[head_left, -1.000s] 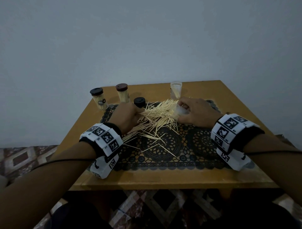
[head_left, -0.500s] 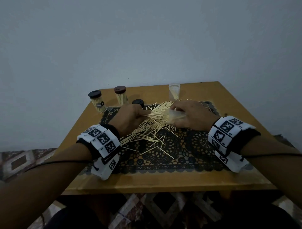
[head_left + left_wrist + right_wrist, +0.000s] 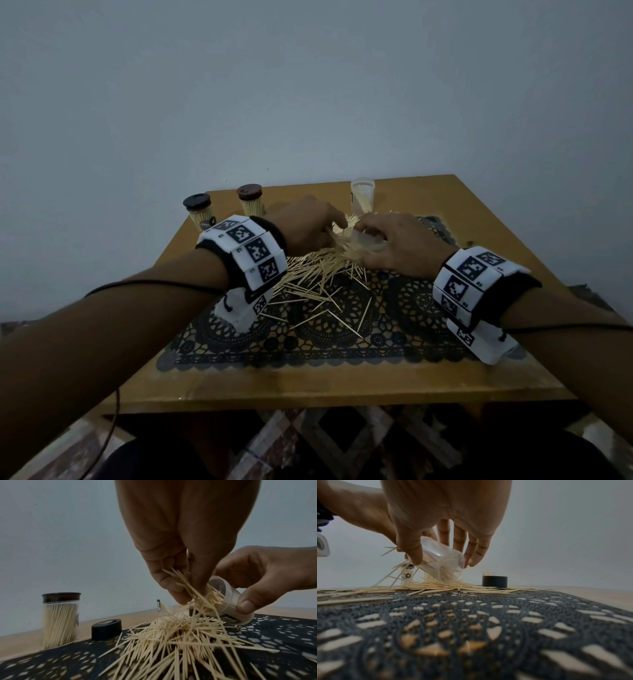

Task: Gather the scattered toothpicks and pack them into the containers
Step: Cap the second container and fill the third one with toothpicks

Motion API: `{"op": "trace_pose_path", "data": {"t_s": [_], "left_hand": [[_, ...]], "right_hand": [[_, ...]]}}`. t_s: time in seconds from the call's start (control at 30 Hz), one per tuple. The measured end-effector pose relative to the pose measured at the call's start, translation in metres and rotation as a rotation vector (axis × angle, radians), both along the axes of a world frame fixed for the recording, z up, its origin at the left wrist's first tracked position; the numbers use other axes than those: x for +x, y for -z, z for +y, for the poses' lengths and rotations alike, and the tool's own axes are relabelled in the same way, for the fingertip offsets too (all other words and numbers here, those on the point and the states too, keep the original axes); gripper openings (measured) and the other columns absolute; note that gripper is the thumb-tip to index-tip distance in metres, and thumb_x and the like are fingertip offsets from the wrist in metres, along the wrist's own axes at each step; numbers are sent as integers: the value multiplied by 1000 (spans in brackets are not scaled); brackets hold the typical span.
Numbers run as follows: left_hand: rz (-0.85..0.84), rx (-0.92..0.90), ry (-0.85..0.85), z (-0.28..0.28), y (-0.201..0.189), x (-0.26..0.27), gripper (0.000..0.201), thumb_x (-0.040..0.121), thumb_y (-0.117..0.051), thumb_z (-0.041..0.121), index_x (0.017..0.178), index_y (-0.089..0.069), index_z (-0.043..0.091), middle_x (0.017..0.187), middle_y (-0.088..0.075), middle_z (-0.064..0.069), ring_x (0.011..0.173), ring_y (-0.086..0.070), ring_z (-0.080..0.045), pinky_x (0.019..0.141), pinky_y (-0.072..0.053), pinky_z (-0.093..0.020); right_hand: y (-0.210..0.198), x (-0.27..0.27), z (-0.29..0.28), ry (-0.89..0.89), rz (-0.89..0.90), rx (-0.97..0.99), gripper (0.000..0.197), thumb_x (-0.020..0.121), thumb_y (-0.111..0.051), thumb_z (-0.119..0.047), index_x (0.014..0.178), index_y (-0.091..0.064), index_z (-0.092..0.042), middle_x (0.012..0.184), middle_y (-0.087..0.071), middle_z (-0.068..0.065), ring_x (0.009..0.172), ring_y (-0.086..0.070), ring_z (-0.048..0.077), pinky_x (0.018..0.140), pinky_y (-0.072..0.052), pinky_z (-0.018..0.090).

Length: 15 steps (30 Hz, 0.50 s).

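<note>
Where a second ago both hands lay low on the pile, the left hand (image 3: 173,555) has now come up off the mat with a bunch of toothpicks (image 3: 187,582) pinched between thumb and curled fingers, their tips pointing into the mouth of a clear container (image 3: 228,601). The right hand (image 3: 397,246) has raised and tilted that container, thumb on one side and fingers wrapped over the other, so its open mouth faces the left hand while its base sits just above the heap; some sticks already lie inside it. Several sticks in the bunch splay out and hang below the rim rather than entering.

Most of the scattered toothpicks (image 3: 318,274) are spread over the dark lace mat (image 3: 411,329), a thick mound under the hands and loose strays nearer the table's (image 3: 308,387) front edge. Two capped containers (image 3: 198,212) full of sticks stand at the far left, a third open one (image 3: 362,195) stands behind the hands, and a black lid (image 3: 106,628) lies on the mat.

To my eye the work has passed from raking the pile together to loading a first handful. Only a small share looks packed, and the splayed sticks seem likely to fall back onto the heap.
</note>
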<state>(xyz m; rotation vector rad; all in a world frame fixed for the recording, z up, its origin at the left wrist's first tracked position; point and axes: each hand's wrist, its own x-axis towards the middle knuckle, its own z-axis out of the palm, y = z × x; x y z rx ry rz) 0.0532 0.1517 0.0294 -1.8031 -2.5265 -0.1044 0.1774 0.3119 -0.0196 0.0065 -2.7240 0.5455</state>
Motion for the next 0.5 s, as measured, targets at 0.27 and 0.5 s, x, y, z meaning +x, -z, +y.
{"op": "trace_pose_path", "data": {"t_s": [0.27,0.5], "left_hand": [[-213,166,-22,4,8,3,33,82,-73,16,109,-53,16,94,-67,2,87,-62,-15,79,-51,-33],[-502,304,-150,-10,16,-1,46,89,-50,-5,132,-50,12,127,-61,-6,120,-56,-18,106,-42,-39]], "right_hand": [[1,0,1,-15,-19,-37,44,75,-81,-34,110,-65,-14,99,-66,-2,84,-60,12,66,-42,17],[1,1,0,19,-10,-80,44,75,-81,-37,106,-61,-11,96,-66,0,82,-61,14,63,-46,16]]}}
